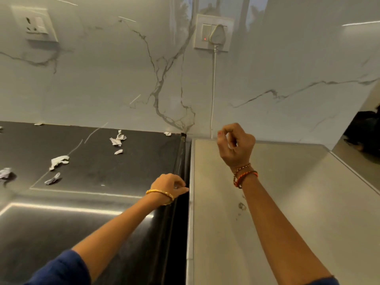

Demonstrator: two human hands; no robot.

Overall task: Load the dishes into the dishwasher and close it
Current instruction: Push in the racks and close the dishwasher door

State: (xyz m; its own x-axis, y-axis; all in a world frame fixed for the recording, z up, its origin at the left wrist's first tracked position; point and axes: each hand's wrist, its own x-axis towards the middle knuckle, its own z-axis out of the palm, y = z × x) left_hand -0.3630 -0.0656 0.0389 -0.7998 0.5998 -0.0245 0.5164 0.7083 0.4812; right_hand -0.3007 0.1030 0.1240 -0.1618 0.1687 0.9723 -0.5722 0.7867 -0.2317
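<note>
Kitchen corner: black counter [92,167] on the left, gray steel top [287,202] on the right. Near, left hand [169,187] curled loose at the gap, holding nothing. Farther, right hand [235,146] half closed, empty too. No dishes or dishwasher in sight. Best to look down and find them first. Paper scraps [58,161]: about eight. Wall sockets [213,32]: two.

Two hands [168,185], two wall sockets [35,24], one plug [217,34], about seven paper scraps [58,161].
</note>
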